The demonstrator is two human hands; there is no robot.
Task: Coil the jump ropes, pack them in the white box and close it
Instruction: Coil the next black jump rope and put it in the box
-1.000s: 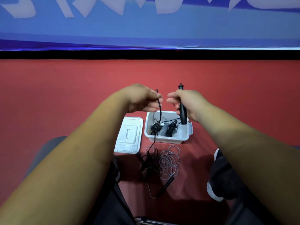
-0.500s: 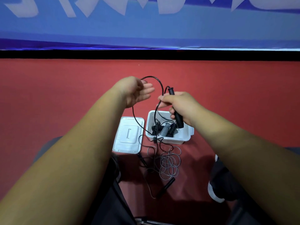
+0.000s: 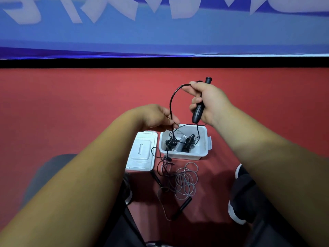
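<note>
A: Head view. Right hand (image 3: 210, 102) is fisted round the black handle (image 3: 197, 113), center-right, above the white box (image 3: 179, 155). Left hand (image 3: 156, 118) pinches the black cord (image 3: 170, 104) beside it.
B: Risk?
A: The cord's lower run trails into the grey rope (image 3: 187, 180) heaped bottom-center. Pulling up likely snags and drags both. The loop could also slip the pinch.
B: Around?
A: Lid (image 3: 142, 152) is off, lying left of the box. Coiled bundles (image 3: 179, 144) crowd the inside.

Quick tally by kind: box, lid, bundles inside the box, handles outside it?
White box: 1
Lid: 1
Coiled bundles in the box: 3 (two black, one grey)
Black handles outside the box: 3 (one in the right hand, two on the floor)
Total: 8
</note>
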